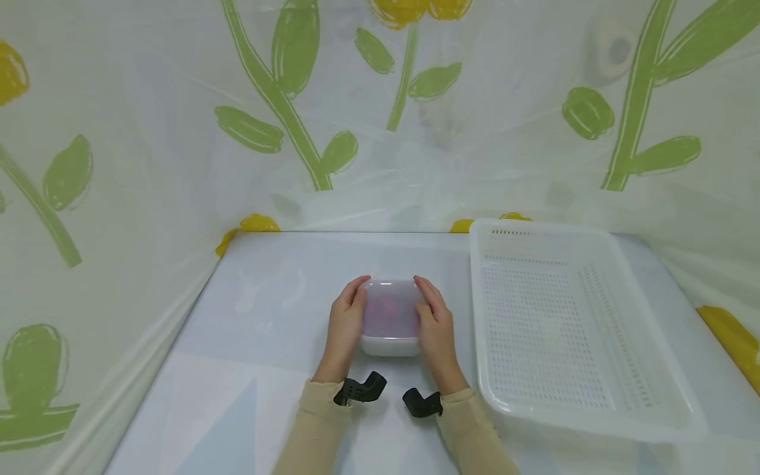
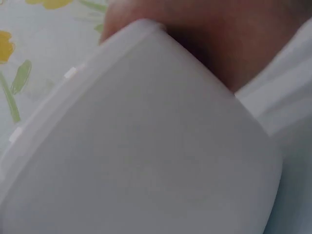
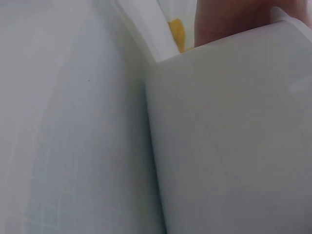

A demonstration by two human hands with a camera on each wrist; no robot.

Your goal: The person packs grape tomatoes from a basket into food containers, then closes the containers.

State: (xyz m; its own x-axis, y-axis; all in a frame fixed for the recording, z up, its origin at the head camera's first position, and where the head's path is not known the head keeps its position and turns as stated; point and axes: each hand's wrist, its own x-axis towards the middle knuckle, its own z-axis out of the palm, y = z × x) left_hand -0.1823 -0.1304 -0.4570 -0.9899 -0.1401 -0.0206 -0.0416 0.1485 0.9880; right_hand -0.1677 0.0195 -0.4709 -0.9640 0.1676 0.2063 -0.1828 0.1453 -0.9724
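A white food container with a see-through lid sits between the two hands in the head view, and something pinkish-red shows through the lid. On its left side the left hand grips it, the thumb along the near part of the lid's edge. The right hand grips the opposite side in much the same way. Close up, the container's smooth wall fills most of the left wrist view. Its wall also takes up the right part of the right wrist view, close against the pale tabletop.
To the right stands a large white perforated basket, near the right forearm. A pale tabletop with light blue shapes lies under everything. Behind and beside it hangs a curtain printed with green leaves and yellow flowers. Black camera mounts sit on both wrists.
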